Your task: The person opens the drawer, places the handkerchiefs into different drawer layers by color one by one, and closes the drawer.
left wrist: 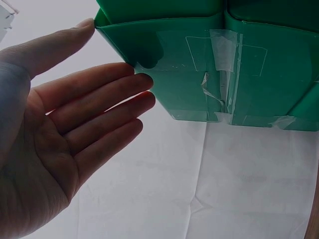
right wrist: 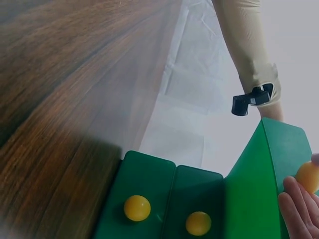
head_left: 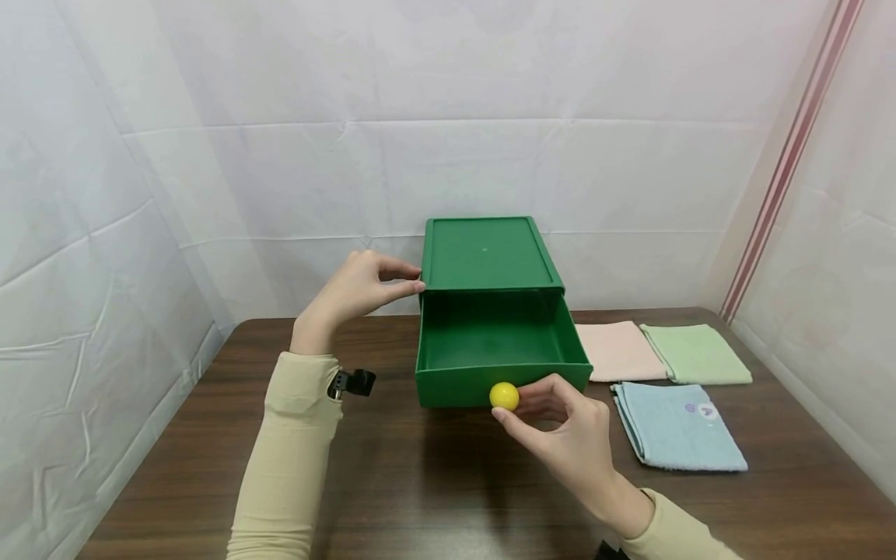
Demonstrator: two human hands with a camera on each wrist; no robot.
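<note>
A green drawer box (head_left: pixel 486 257) stands at the back of the brown table (head_left: pixel 434 490). Its top drawer (head_left: pixel 497 342) is pulled out towards me and looks empty inside. My right hand (head_left: pixel 516 402) pinches the yellow ball knob (head_left: pixel 504 395) on the drawer front; the right wrist view shows the fingertips (right wrist: pixel 299 209) at that knob (right wrist: pixel 309 177). Two more yellow knobs (right wrist: pixel 137 207) sit on the lower fronts of the box (right wrist: pixel 149 189). My left hand (head_left: pixel 413 281) touches the box's upper left edge. In the left wrist view its fingers (left wrist: pixel 114 94) lie straight against the green side (left wrist: pixel 209 69).
Three folded cloths lie right of the box: pink (head_left: pixel 619 350), green (head_left: pixel 696 354) and blue (head_left: pixel 675 424). White sheeting (head_left: pixel 448 117) closes off the back and both sides. Bare tabletop stretches in front of the box and to its left.
</note>
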